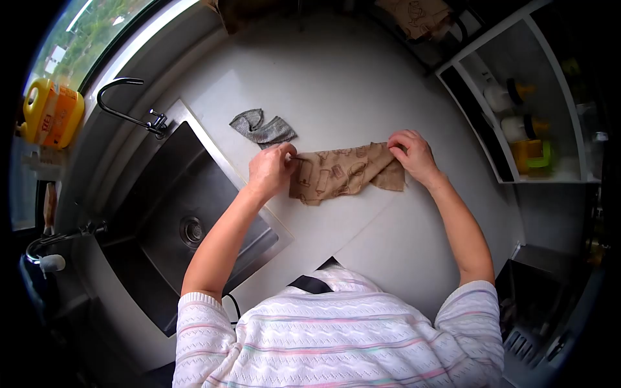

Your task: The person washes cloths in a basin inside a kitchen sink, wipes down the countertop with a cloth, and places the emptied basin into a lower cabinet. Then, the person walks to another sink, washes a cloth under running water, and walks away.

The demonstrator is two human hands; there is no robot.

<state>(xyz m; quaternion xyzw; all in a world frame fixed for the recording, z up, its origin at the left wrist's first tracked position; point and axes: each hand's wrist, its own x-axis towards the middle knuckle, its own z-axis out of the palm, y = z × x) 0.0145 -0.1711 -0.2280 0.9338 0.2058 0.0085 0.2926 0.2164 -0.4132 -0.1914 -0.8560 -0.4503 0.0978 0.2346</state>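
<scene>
A brown printed cloth [339, 173] is stretched sideways over the white countertop, its lower edge uneven and its right part folded over. My left hand [272, 169] pinches the cloth at its upper left corner. At the upper right corner, my right hand [414, 155] grips it between thumb and fingers. Just beyond my left hand lies a crumpled grey cloth [264, 128], touching neither of my hands as far as I can see.
A steel sink [162, 213] with a curved faucet [123, 107] is on the left. Past it, a yellow jug [55, 115] stands by the window. A white shelf unit [550, 84] holding several bottles is on the right. Another brown printed cloth [414, 16] hangs at the back.
</scene>
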